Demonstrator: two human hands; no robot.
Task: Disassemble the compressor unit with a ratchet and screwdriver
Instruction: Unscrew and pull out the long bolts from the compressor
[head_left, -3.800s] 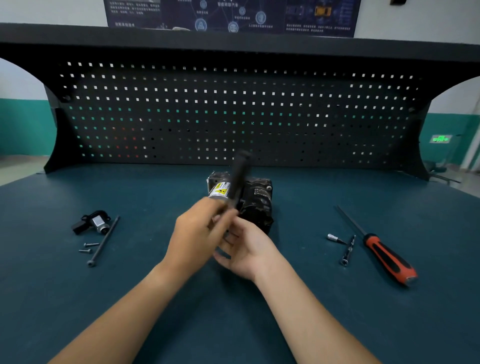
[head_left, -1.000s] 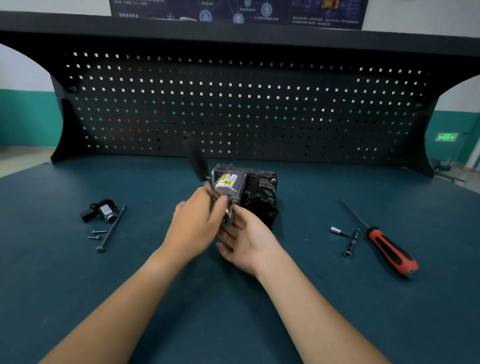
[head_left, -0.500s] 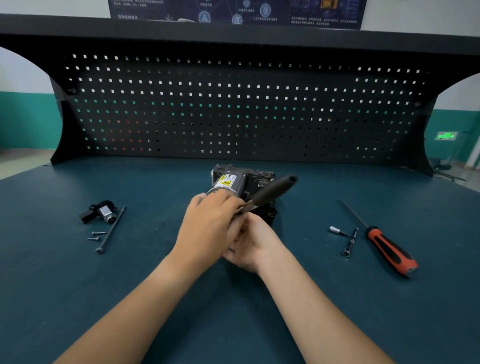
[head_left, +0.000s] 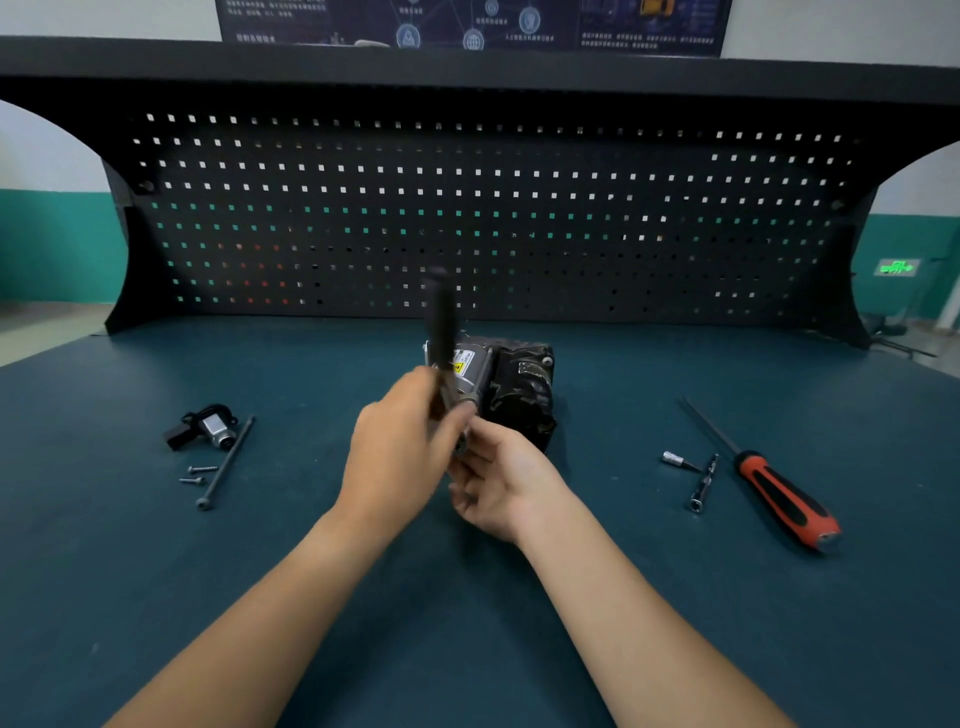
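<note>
Left hand (head_left: 400, 447) fingers wrapped round upright ratchet (head_left: 441, 322), right hand (head_left: 501, 480) fingers curled at its head by compressor (head_left: 522, 387) mid table (head_left: 156, 597); seat socket square, swing short.

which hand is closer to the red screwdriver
Right. The right hand sits in front of the compressor, with the screwdriver off to its right; the left hand, gripping the ratchet, is farther left.

bare left forearm (head_left: 270, 597) uncovered from wrist to the lower edge of the view, bare right forearm (head_left: 639, 613) likewise uncovered, both slim and tapering to narrow wrists, bare left hand (head_left: 400, 457) smeared by blur, bare right hand (head_left: 506, 488) sharper in outline
</note>
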